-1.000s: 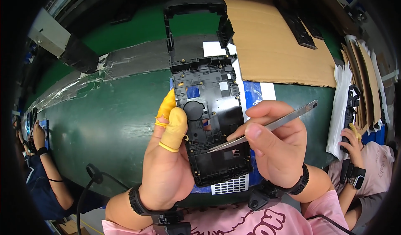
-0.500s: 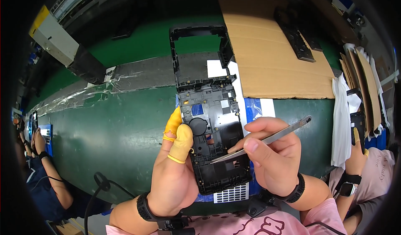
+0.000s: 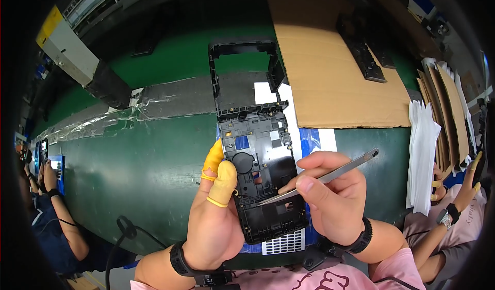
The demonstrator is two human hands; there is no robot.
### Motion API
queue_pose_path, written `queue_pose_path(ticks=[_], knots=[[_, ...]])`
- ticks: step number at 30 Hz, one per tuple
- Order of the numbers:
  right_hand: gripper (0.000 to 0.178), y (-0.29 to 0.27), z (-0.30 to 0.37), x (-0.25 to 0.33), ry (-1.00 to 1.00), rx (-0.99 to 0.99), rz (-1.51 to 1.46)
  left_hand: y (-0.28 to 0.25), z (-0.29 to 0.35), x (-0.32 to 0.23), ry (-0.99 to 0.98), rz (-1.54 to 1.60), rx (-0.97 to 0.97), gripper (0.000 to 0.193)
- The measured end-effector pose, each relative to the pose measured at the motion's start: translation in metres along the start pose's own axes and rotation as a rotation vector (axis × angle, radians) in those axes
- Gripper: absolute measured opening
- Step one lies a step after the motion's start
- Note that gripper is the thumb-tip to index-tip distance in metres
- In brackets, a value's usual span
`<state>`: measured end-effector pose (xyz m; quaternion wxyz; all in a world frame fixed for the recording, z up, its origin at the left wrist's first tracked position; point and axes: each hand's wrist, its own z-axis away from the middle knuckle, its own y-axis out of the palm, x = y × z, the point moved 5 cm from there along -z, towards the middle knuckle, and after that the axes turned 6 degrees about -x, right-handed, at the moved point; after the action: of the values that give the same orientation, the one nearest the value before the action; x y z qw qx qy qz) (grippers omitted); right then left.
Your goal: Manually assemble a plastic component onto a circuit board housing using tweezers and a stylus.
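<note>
My left hand [image 3: 214, 218] is closed round the left edge of a long black plastic housing [image 3: 264, 171], with yellow finger cots on its thumb and a finger. The housing has an open rectangular frame at its far end and ribs, brass-coloured inserts and a round recess on its near part. Between thumb and fingers, my right hand [image 3: 332, 197] pinches metal tweezers [image 3: 345, 172]. Their tips rest over or on the lower part of the housing; whether they grip anything there is too small to tell.
A brown cardboard sheet [image 3: 330, 73] with black plastic parts [image 3: 363, 58] lies at the far right. White sheets [image 3: 422, 156] and cardboard pieces [image 3: 446, 109] stand at the right. A grey post [image 3: 77, 58] rises at the left. Co-workers sit on both sides. A perforated white sheet [image 3: 283, 243] lies under the housing.
The housing, both hands and the tweezers sit slightly lower in the picture, as does the cardboard. The co-worker at the right has moved a hand and a black part farther right.
</note>
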<state>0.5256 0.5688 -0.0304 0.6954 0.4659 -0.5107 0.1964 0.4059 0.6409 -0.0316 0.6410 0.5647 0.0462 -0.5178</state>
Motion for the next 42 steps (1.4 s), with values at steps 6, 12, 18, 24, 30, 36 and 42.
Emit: queue_pose_path(ticks=[6, 12, 18, 24, 30, 36, 42], knots=[[0.022, 0.000, -0.002, 0.004, -0.006, 0.009, 0.033, 0.001, 0.002, -0.003, -0.056, 0.044, 0.052, 0.066], [0.021, -0.005, -0.005, 0.009, 0.010, -0.017, 0.061, 0.004, 0.005, -0.004, -0.031, -0.127, 0.022, 0.088], [0.020, -0.098, 0.002, 0.141, -0.573, -0.111, -0.374, -0.001, 0.008, -0.024, 0.242, -0.151, -0.044, 0.082], [0.014, -0.058, -0.001, 0.053, -0.289, -0.341, -0.131, -0.015, -0.005, -0.023, 0.234, -0.041, -0.060, 0.056], [0.016, -0.047, 0.006, -0.006, 0.028, -0.266, 0.187, -0.017, -0.015, -0.026, 0.231, -0.018, -0.043, 0.037], [0.016, -0.055, 0.006, -0.010, 0.018, -0.320, 0.174, -0.020, -0.014, -0.028, 0.261, 0.054, -0.216, 0.034], [0.016, -0.052, 0.003, -0.010, 0.027, -0.306, 0.198, -0.017, -0.011, -0.026, 0.211, 0.009, -0.103, 0.034]])
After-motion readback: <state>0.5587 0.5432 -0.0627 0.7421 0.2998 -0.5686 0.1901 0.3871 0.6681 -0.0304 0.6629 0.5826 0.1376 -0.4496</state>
